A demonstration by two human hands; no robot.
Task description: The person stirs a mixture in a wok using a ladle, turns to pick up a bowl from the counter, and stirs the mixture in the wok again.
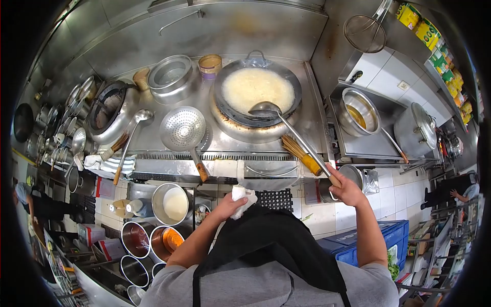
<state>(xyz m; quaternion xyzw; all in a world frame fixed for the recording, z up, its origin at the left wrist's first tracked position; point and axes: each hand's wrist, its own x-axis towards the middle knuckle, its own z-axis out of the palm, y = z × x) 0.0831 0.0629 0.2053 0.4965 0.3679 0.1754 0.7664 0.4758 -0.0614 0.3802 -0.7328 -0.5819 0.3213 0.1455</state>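
Observation:
My right hand (349, 186) is wrapped round the wooden handle of a long metal ladle (266, 108). The ladle's bowl rests at the near edge of a wok (292, 84) holding a pale, frothy liquid (258, 89). A folded white cloth (243, 195) is gripped in my left hand (227, 205), close to the stove's front edge. Left of the wok, a perforated skimmer (182, 128) lies on the steel stove top with its wooden handle pointing toward me.
A bamboo brush (303, 155) lies right of the wok. Farther right are a steel bowl (359, 111) with yellow liquid and a lidded pot (415, 129). Another ladle (134, 135) lies left. Several pots, one with red sauce (136, 239), stand lower left; a blue crate (368, 240) lower right.

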